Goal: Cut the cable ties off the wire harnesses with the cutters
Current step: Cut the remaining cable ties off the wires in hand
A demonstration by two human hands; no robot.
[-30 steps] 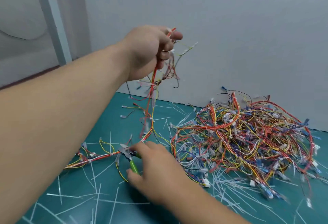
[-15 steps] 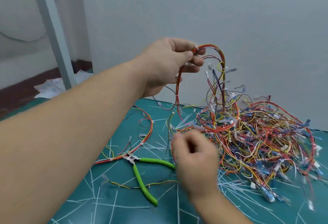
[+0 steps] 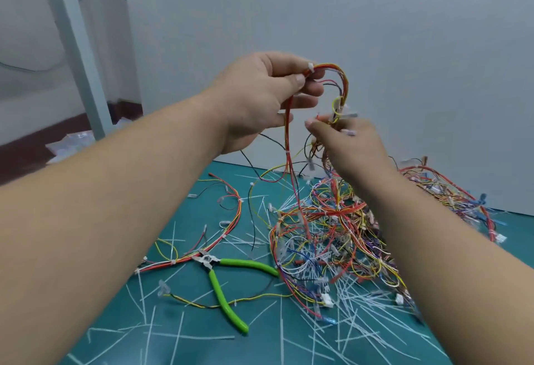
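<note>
Up in the centre of the frame hangs one wire harness point(image 3: 342, 75), a red, orange and yellow bundle bent into an arch, both legs trailing down towards the table. The left hand point(image 3: 260, 98) pinches it at the top of the arch, thumb pressed against the curled fingers, right beside a white cable tie point(image 3: 310, 67). The right hand point(image 3: 349, 145) comes in just below and to the right, fingers curled round the other leg of the loop; it's blurred, so the exact hold is hard to read.

Down in the lower centre, the cutters point(image 3: 207, 259) lie on the mat point(image 3: 115, 335), nobody touching them. Their green handles are spread wide and the metal head points towards the upper left. The head sits against a loose harness point(image 3: 231, 220) that curves across the mat left of centre, and one handle tip reaches the edge of the pile point(image 3: 332, 234).

That pile is a big tangle of red, yellow, blue and white wires with white connectors, filling the right middle of the frame under the right forearm. Cut tie strips point(image 3: 179, 333), thin and white, are scattered all over the teal mat. Behind it all stands a plain pale wall point(image 3: 375, 17), with a grey post point(image 3: 75, 55) in the upper left.
</note>
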